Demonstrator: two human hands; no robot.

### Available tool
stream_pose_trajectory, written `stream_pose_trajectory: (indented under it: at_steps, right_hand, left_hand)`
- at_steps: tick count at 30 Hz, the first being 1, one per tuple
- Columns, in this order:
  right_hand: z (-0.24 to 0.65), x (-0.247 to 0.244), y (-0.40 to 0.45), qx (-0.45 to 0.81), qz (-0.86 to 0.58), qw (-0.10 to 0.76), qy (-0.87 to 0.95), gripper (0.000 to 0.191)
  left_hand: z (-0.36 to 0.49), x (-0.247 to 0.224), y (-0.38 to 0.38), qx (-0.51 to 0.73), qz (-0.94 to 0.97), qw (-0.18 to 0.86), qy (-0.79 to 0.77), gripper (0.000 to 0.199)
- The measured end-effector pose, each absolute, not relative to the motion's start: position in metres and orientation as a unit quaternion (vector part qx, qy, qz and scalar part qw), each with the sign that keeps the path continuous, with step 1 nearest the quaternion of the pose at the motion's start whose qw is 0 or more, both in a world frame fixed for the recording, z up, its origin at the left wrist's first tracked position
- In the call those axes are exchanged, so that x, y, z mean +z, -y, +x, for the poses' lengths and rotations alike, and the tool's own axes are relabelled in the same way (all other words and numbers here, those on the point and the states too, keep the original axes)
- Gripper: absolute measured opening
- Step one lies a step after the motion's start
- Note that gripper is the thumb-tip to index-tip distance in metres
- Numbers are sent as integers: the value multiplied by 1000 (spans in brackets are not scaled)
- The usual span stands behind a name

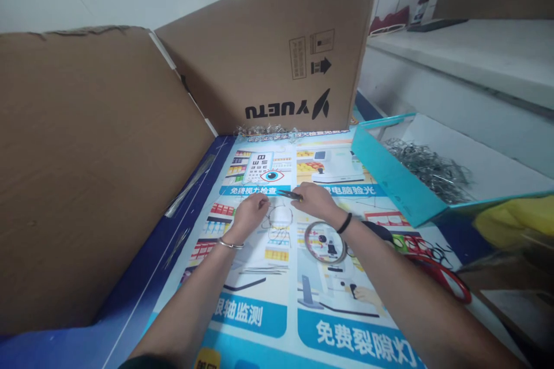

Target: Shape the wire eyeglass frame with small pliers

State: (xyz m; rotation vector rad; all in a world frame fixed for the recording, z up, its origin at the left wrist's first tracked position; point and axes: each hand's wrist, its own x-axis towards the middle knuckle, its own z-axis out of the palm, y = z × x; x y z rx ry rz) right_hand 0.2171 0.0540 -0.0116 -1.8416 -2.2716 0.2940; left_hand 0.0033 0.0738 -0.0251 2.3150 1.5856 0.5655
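Observation:
My right hand (318, 203) is closed on small dark pliers (289, 194), whose jaws point left toward my other hand. My left hand (251, 216), with a silver bangle at the wrist, has thumb and fingertips pinched together; what they hold is too small to make out. A thin wire loop (277, 216) lies between and just below the hands on the printed sheet (291, 294). Beside my right wrist, which wears a black band, rests a coil of wire (306, 245).
Cardboard panels (268, 46) stand at the left and back. A turquoise box (398, 181) at the right holds tangled wire pieces (428, 167). Red-handled scissors (450, 277) lie under my right forearm. Wire bundles (190, 187) lie at the left, with more wire scraps (268, 131) at the back.

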Motion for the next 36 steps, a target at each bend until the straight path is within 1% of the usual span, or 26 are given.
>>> stream_pose_trajectory:
  at_steps: [4, 8, 11, 13, 18, 23, 30, 33, 36]
  right_hand:
    - [217, -11, -54, 104, -625, 98, 768, 24]
    - [217, -11, -54, 107, -624, 98, 768, 25]
    - [217, -12, -54, 105, -624, 98, 768, 26]
    - [217, -13, -54, 97, -622, 101, 770, 26]
    - [217, -16, -56, 91, -619, 108, 773, 24]
    - [218, -17, -57, 94, -617, 111, 774, 25]
    - [217, -15, -56, 97, -616, 110, 774, 26]
    - [217, -13, -55, 97, -617, 105, 774, 25]
    - [216, -13, -55, 94, -618, 102, 774, 25]
  left_hand:
    - [4, -22, -73, 195, 802, 114, -553, 13]
    - [6, -3, -63, 178, 842, 131, -493, 12]
    - [6, 16, -51, 105, 889, 180, -409, 12]
    - [7, 25, -42, 48, 907, 187, -375, 11]
    - [7, 31, -26, -35, 912, 114, -393, 15]
    - [6, 27, -18, -95, 909, 102, -394, 12]
    - [6, 20, -8, -145, 906, 37, -395, 25]
    - [5, 21, -5, -160, 912, 34, -376, 28]
    - [3, 24, -7, -161, 910, 43, -379, 26]
